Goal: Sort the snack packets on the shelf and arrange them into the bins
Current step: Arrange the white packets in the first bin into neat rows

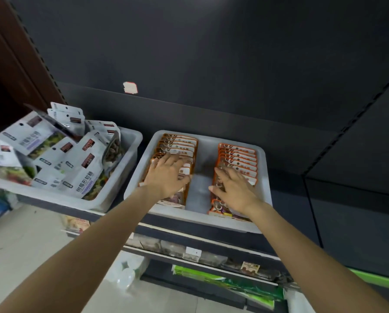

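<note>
Two grey bins are sitting side by side on a dark shelf point(211, 231). The right bin point(264, 168) is holding orange-edged snack packets standing in two rows, a left row point(180, 143) and a right row point(238, 154), with a bare strip of the bin floor lying between them.

Both arms are reaching into this bin. The left hand point(166, 175) is lying palm down on the near half of the left row, its fingers straight and spread, pressing on the packet tops rather than gripping any of them. The right hand point(231, 188) is resting the same way on the near half of the right row, fingers extended and fanned out, thumb pointing toward the gap in the middle. Neither hand is curling round a packet. The far packets of each row are standing just beyond the fingertips, uncovered.

The left bin point(130, 150) is sitting just beside the right one, well clear of both hands, and is holding a loose heap of white packets point(76, 159) tilting in different directions, some poking above its rim.

Below, lower shelves are carrying green packages point(222, 281) and other goods too blurred to tell.
</note>
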Demonstrator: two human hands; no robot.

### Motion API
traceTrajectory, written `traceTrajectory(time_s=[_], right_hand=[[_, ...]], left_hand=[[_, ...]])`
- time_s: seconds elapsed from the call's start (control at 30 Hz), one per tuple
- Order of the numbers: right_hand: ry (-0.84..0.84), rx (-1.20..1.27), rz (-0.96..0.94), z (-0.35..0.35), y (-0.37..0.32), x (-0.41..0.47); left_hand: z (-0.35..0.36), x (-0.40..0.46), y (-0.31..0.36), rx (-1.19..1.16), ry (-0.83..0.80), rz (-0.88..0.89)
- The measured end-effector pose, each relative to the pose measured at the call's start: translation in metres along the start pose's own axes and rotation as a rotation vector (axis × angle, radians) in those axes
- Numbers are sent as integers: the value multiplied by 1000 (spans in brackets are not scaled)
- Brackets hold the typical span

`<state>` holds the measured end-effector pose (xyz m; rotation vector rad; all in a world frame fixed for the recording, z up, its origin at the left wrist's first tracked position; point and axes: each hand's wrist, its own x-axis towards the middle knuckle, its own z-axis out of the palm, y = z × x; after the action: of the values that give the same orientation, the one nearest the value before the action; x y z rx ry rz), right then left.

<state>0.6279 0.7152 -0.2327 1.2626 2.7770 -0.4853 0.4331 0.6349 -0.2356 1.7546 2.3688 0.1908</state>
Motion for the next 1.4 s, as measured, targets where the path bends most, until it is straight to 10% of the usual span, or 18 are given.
traceTrajectory(time_s=[0.1,0.67,1.03,1.4], right_hand=[[33,-50,47,0,-9,5],[346,356,-44,18,-256,11],[147,439,28,21,-302,63],[253,588,193,23,-275,98]], left_hand=[[-1,-7,-17,-65,-106,26],[-89,-111,-189,-166,419,104],[-102,-101,-242,-509,-139,118],[-96,-47,-251,-427,188,-102]])
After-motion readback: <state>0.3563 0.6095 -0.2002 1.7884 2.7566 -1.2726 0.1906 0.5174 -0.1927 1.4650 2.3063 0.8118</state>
